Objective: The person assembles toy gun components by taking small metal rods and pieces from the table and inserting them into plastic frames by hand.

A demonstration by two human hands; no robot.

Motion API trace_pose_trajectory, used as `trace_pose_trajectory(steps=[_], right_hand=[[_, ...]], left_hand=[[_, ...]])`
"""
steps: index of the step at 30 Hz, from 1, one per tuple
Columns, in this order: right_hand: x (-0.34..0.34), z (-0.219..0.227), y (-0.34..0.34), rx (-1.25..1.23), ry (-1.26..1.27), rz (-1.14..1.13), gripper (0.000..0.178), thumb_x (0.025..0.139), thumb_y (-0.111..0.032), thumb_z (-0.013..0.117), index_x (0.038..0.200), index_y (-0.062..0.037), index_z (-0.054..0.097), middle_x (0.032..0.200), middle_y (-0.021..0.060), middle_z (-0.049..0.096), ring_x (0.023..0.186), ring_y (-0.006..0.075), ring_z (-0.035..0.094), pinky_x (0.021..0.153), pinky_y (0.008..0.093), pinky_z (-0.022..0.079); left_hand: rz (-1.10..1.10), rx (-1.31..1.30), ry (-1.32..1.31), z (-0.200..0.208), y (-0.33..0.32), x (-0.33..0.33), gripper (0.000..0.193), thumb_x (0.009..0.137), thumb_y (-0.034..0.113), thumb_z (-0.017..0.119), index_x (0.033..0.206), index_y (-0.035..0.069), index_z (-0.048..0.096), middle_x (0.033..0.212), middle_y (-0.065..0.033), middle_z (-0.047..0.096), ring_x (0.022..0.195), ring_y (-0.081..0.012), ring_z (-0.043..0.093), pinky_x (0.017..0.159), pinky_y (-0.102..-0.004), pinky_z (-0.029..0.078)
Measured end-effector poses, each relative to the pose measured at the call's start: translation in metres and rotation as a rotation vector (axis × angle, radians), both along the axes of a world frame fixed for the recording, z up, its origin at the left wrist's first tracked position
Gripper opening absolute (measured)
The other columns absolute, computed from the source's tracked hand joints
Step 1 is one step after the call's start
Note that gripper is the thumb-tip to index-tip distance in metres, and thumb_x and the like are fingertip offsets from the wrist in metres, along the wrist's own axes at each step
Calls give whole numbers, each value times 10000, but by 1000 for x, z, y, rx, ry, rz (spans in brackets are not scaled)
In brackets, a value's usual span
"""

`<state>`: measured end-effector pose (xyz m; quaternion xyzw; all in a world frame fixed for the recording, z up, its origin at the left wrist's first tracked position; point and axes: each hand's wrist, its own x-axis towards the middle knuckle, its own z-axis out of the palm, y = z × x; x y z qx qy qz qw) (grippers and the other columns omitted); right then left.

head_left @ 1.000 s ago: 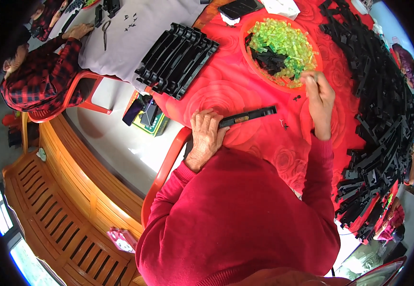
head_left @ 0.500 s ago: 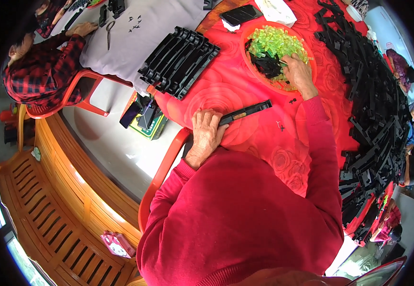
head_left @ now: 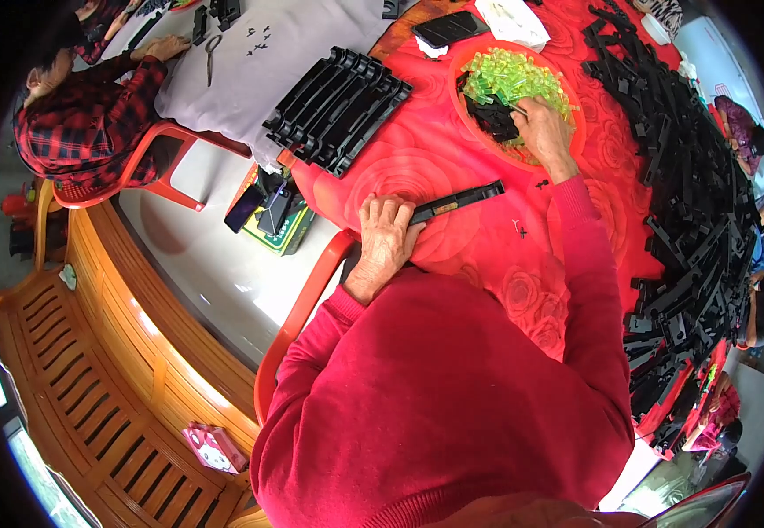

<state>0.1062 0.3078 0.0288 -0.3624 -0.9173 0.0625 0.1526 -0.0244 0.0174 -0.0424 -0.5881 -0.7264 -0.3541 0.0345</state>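
Observation:
My left hand (head_left: 387, 233) grips the near end of a long black plastic strip (head_left: 461, 202) lying slanted on the red tablecloth. Its fingers cover that end, and a small tan part shows in the strip's channel. My right hand (head_left: 543, 132) reaches into an orange-red bowl (head_left: 577, 123), fingers bent together at the edge of the pieces. Translucent yellow-green pieces (head_left: 514, 75) fill the bowl's far side, with small black parts (head_left: 492, 119) on its left. Whatever my right fingertips hold is too small to tell.
Several long black plastic holders (head_left: 338, 110) lie side by side left of the bowl. A large heap of black parts (head_left: 672, 202) covers the right. Beyond the bowl are a black phone (head_left: 448, 29) and a white packet (head_left: 512, 22). A co-worker in a checked shirt (head_left: 91, 123) sits at left.
The view has shifted slightly. My right hand has moved a little to the left within the bowl, nearer the black parts. My left hand stays on the strip.

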Motion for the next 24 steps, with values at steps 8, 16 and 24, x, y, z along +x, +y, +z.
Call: trace_pose_trajectory(steps=[8, 16, 24], right_hand=[[-13, -6, 5, 19, -118, 37, 162, 816, -164, 640, 948, -73, 614, 948, 173, 567, 857, 378, 612, 714, 489, 492], [-6, 30, -19, 6, 178, 81, 140, 885, -179, 561, 908, -43, 538, 782, 186, 610, 729, 377, 604, 615, 453, 449], [6, 33, -139, -696, 399, 627, 62, 813, -29, 623, 855, -1, 586, 728, 78, 552, 643, 162, 547, 583, 295, 436]], left_hand=[[3, -10, 35, 0, 0, -2, 435, 710, 260, 726, 1056, 43, 576, 995, -124, 548, 990, -325, 498, 968, -505, 346], [55, 52, -80, 52, 4, 0, 443, 746, 224, 726, 1092, 0, 564, 944, -148, 562, 917, -336, 532, 823, -406, 437], [-275, 50, -1168, 48, 0, 6, 208, 868, 88, 658, 1043, -6, 594, 905, -43, 640, 817, -94, 597, 730, -246, 501]])
